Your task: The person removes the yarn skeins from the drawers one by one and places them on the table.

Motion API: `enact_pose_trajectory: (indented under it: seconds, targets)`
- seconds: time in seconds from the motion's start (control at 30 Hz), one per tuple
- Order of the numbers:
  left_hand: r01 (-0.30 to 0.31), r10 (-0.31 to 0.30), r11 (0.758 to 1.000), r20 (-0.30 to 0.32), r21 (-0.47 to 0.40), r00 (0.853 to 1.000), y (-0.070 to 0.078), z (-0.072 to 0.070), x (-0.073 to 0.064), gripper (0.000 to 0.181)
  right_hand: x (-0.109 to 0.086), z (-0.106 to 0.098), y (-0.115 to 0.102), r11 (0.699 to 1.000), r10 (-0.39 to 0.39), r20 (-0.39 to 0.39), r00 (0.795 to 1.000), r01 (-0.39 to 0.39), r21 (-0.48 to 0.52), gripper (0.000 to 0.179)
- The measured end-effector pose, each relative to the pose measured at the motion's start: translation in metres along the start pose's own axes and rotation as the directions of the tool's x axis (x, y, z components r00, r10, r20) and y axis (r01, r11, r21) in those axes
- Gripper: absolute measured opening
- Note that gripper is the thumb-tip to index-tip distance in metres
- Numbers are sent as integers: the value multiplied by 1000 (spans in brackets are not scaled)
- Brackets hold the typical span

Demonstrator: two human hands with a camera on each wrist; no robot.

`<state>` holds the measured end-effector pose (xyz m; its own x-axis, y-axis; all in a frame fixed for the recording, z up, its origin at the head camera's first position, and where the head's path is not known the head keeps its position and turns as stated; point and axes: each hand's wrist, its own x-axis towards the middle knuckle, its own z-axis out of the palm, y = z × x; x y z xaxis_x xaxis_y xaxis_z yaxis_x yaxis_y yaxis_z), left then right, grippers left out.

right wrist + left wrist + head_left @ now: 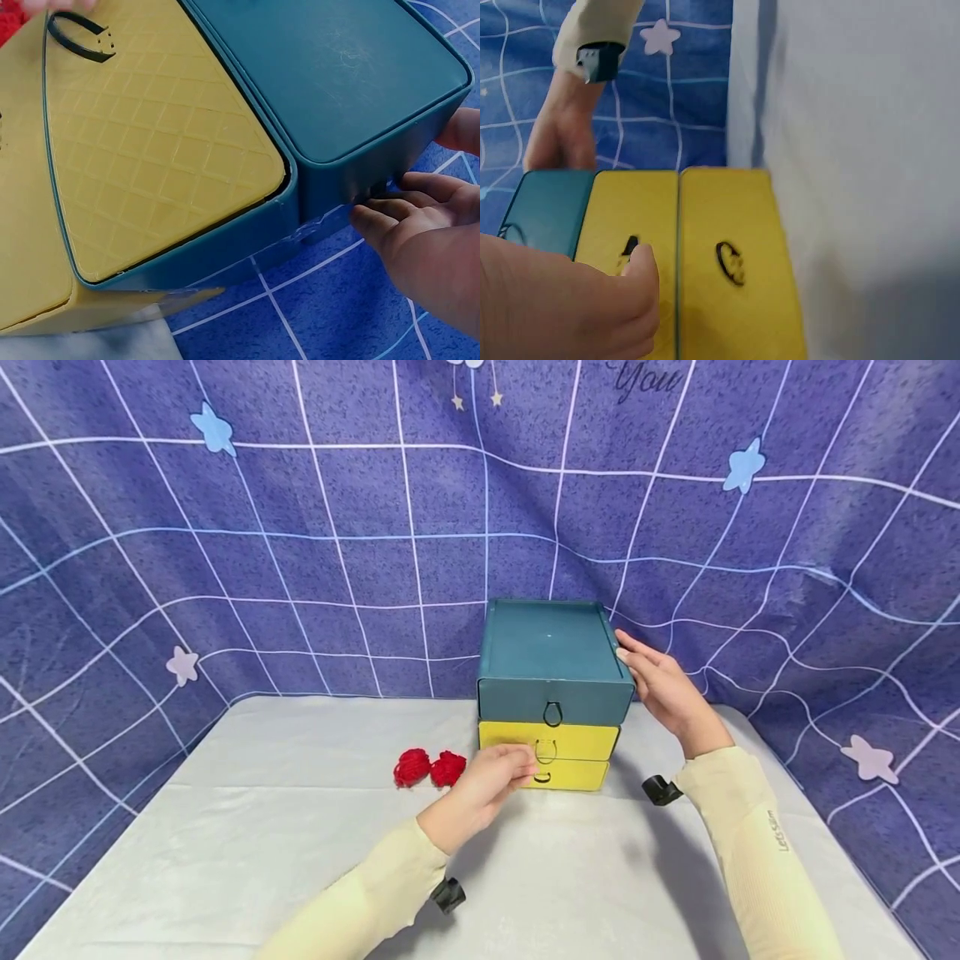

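A stack of drawers stands on the table: a teal top drawer (pixel 555 700), a yellow middle drawer (pixel 165 127) and a yellow bottom drawer (pixel 727 202), each with a dark loop handle. My left hand (pixel 491 781) is in front of the yellow fronts, fingertips close beside the middle drawer's loop (pixel 79 37). That loop curves out from its front, just apart from the fingers in the right wrist view. At the right side of the teal top, my right hand (pixel 663 689) rests its fingers (pixel 397 214) along the side wall, gripping nothing.
Two red yarn balls (pixel 430 768) lie left of the stack on the white-covered table (pixel 262 827). A blue curtain (pixel 337 568) with a grid and stars hangs behind. Dark wrist devices (pixel 447 895) sit on both sleeves.
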<state>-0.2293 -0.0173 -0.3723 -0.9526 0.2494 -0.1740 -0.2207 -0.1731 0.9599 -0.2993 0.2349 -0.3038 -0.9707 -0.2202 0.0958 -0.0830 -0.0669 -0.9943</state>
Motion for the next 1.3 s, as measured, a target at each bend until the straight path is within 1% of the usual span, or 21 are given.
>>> enact_pose_trajectory:
  seconds: [0.07, 0.17, 0.27, 0.37, 0.43, 0.6, 0.8, 0.97, 1.07, 1.3]
  targets:
    - [19, -19, 1000, -5, 6, 1000, -4, 3, 2, 29, 0, 0, 0, 1000, -1, -2, 1000, 1, 2, 63]
    - [42, -41, 999, 14, -12, 999, -7, 7, 5, 30, 1, 0, 1, 1000, -3, -1, 1000, 3, 2, 63]
    - [76, -72, 993, 47, -95, 996, -8, 9, 9, 31, 0, 0, 1, 1000, -2, -5, 1000, 2, 0, 63]
    - [108, -96, 977, 74, -183, 993, -8, 11, 13, 29, 0, 0, 1, 1000, 3, -9, 1000, -3, 2, 63]
    - [123, -106, 969, 93, -216, 990, -10, 11, 17, 28, 0, 0, 1, 1000, 5, -11, 1000, -5, 3, 63]
    - [124, -97, 968, 129, -217, 987, -13, 12, 23, 28, 1, 2, 2, 1000, -2, -13, 1000, 2, 16, 62]
    - [104, -75, 977, 158, -184, 985, -15, 13, 21, 30, 2, 0, 2, 1000, -5, -14, 1000, 5, 19, 62]
    - [89, -64, 986, 171, -142, 983, -19, 12, 17, 31, 0, -1, 2, 1000, 5, -14, 1000, -5, 8, 62]
    - [92, -69, 987, 171, -132, 983, -21, 12, 12, 31, -1, -1, 2, 1000, 8, -10, 1000, -8, 1, 62]
    - [85, -62, 990, 195, -110, 979, -23, 10, 1, 31, 1, -1, 0, 1000, 6, -7, 1000, -6, -15, 63]
